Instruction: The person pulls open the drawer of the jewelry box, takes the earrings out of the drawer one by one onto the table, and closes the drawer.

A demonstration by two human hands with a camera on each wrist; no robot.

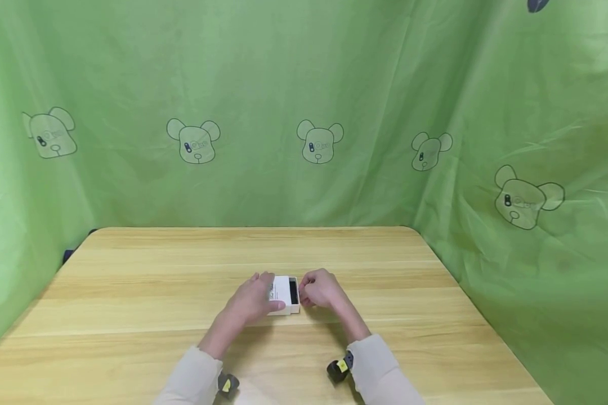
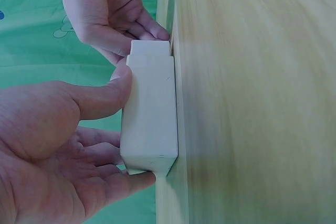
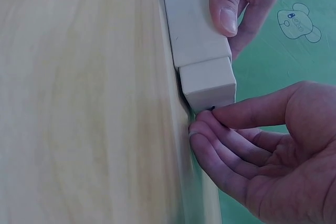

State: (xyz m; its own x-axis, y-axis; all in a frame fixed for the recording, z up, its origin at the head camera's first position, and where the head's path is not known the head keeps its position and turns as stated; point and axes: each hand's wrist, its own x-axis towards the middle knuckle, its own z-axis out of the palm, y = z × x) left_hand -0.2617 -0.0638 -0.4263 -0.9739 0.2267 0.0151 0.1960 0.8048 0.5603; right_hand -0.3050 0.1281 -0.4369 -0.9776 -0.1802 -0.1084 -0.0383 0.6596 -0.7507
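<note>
A white box with an outer sleeve [image 1: 282, 289] and an inner drawer [image 1: 295, 309] lies on the table. The drawer sticks a little way out on the right, where a dark inside [image 1: 294, 292] shows. My left hand [image 1: 250, 298] holds the sleeve from the left, thumb on its near side and fingers over the far side. At the drawer's end is my right hand [image 1: 321, 288]. In the right wrist view its thumb and forefinger pinch a small black tab [image 3: 212, 108] on the drawer's end face; most of the tab is hidden.
The wooden table [image 1: 132, 292] reaches well past the box on all sides. A green curtain [image 1: 263, 185] with printed bear heads hangs behind it and along both sides. Each wrist carries a dark camera, such as the right one [image 1: 337, 369], near its cuff.
</note>
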